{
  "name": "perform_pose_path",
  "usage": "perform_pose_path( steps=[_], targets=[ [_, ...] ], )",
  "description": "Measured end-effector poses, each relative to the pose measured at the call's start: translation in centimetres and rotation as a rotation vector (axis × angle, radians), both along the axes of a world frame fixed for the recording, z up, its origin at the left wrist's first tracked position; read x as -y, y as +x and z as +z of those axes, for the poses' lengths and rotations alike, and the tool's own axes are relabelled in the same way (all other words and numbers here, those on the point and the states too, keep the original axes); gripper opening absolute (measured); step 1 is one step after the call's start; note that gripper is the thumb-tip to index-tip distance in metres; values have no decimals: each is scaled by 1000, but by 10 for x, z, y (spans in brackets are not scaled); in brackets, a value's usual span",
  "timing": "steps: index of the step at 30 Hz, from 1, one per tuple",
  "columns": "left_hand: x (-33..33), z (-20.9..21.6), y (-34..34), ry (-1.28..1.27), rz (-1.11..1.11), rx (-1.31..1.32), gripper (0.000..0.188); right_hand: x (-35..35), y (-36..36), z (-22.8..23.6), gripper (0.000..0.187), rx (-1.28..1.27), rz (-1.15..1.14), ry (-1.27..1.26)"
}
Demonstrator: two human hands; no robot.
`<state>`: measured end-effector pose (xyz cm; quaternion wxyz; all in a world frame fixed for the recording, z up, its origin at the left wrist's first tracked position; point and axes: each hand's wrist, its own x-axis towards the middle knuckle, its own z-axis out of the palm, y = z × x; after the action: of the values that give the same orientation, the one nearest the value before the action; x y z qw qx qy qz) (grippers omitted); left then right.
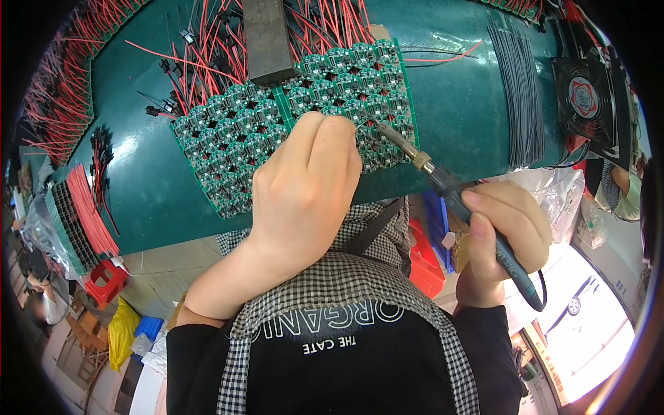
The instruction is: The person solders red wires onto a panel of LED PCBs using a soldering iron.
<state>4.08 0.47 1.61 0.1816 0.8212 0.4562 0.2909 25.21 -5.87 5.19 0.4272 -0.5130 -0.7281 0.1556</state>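
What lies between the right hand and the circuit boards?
The soldering iron, pointing from the right hand toward the circuit boards, in the head view.

In bright light my green, component-studded circuit boards (238, 142) look fairly crisp, but my glossy green tabletop (149, 200) glares white — and the lower right blows out, edges bending toward black.

Black fan (584, 98) stands far right, clear plastic sheeting (557, 190) lower down; red stool (105, 282) sits lower left, yellow bag (123, 333) near it, blue item (148, 326) beside bag.
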Motion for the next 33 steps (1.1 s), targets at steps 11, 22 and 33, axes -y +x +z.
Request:
perform_pose_path(
  steps=[11,22,33],
  targets=[
    [-3,-2,7,-9,30,-46,21,-2,-5,-7,23,1,59,83],
    [-2,0,3,-21,42,1,17,0,-3,-3,15,-51,17,106],
    [-2,-1,4,-14,30,-13,17,1,-13,3,14,4,-7,15]
  ],
)
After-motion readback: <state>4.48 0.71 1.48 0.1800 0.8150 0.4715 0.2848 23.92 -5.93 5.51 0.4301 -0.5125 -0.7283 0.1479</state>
